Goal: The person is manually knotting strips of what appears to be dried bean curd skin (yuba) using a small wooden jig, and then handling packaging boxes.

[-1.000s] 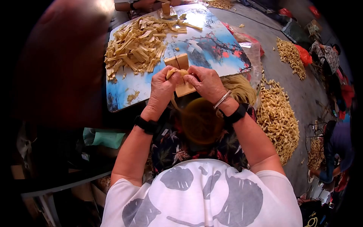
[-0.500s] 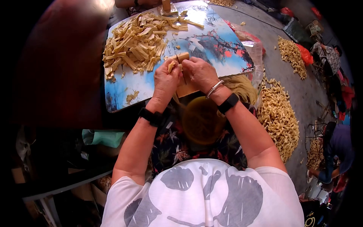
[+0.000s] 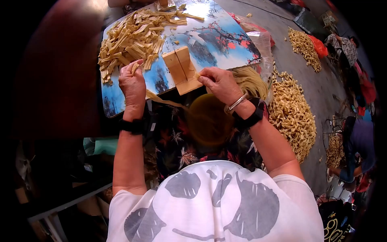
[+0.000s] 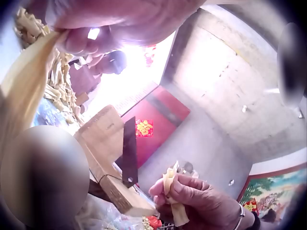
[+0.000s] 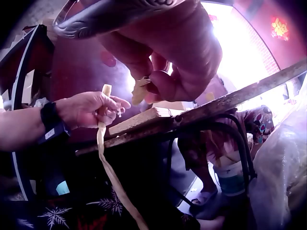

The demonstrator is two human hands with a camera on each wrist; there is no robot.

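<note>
Left of the wooden stand [image 3: 173,69], a loose pile of short, flat yellow pieces [image 3: 129,44] covers part of the bench [image 3: 111,96]. Nearer the stand, also on its left, the left hand [image 3: 133,86] pinches a long strip [image 5: 114,181] close to its upper end; the rest trails below the bench edge, in front of the stand. The strip looks light, limp and pliable, likely to tear if yanked, so a fingertip hold near the end suits it. It is pale yellow, narrow and creased lengthwise, slightly twisted lower down. A dark blade [image 4: 128,153] is set in the stand (mind the fingers there). Just right of the stand, the right hand [image 3: 221,85] pinches a short piece [image 5: 139,92] with a ragged tip. Farther right of it lies a heap of knotted pieces [image 3: 292,117].
</note>
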